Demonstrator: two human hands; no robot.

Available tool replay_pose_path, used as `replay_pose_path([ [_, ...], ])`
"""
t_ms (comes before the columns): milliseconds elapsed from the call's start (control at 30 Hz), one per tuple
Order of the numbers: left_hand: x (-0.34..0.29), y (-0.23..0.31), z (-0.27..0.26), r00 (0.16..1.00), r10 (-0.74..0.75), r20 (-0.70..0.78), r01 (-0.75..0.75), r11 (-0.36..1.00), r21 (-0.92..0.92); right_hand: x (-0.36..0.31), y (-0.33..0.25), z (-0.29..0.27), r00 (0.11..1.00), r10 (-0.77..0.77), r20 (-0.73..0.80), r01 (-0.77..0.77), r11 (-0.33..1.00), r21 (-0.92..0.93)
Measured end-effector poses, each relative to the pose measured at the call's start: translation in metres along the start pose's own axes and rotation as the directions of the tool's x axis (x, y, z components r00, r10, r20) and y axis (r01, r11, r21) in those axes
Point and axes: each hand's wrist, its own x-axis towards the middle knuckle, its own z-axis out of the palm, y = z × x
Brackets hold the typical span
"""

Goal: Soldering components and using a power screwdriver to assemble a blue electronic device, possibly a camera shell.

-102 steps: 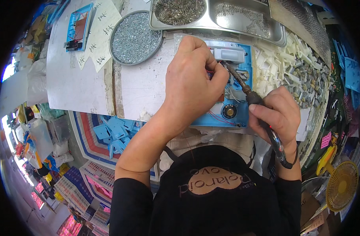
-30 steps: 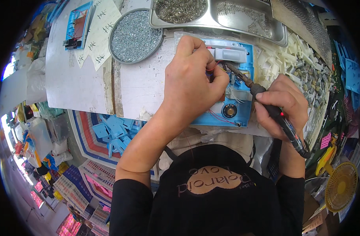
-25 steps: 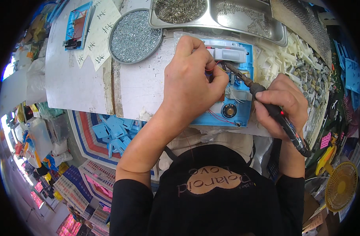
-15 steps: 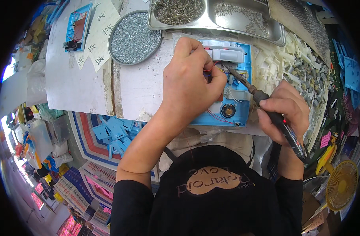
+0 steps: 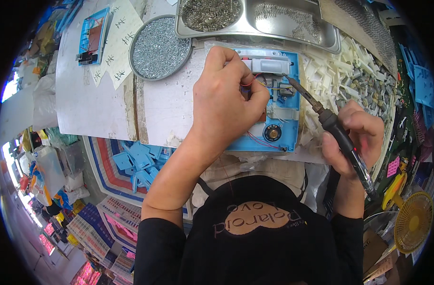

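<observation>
A blue plastic casing (image 5: 291,137) lies on the bench in front of me, fitted with a pale grey box (image 5: 270,66), a round black speaker (image 5: 273,133) and a small metal motor-like part (image 5: 286,90). Over its left half, my left hand (image 5: 226,97) is closed in a pinch on thin coloured wires (image 5: 260,80); its fingertips partly hide them. My right hand (image 5: 357,137) grips a black-handled soldering iron (image 5: 332,121). The iron's tip sits near the casing's upper right, right of the pale grey box; whether it touches anything I cannot tell.
A round tray of screws (image 5: 132,52) stands left of a metal tray (image 5: 255,33) holding small metal parts. White and grey plastic pieces (image 5: 340,71) heap at the right. Another wired blue casing (image 5: 103,35) lies far left. A yellow fan (image 5: 413,222) stands lower right.
My right hand has drawn the soldering iron to the right, its tip now away from my left fingertips. The left hand has shifted slightly left, still pinching the wires.
</observation>
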Motion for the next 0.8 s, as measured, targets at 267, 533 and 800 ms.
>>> replay_pose_path([
  [267,-0.001,0.001,-0.002,1.000,-0.003,0.011,0.003,1.000,-0.003,-0.001,0.002,-0.003,1.000,-0.027,0.000,0.027,1.000,0.001],
  [533,-0.008,0.016,-0.016,0.989,0.131,0.064,-0.133,0.991,0.014,-0.008,-0.005,-0.014,0.999,0.001,-0.047,-0.003,1.000,-0.024],
  [800,-0.009,0.014,-0.016,0.887,0.229,0.402,-0.192,0.973,-0.129,-0.014,-0.009,-0.012,0.990,0.044,-0.131,-0.045,0.999,0.001],
])
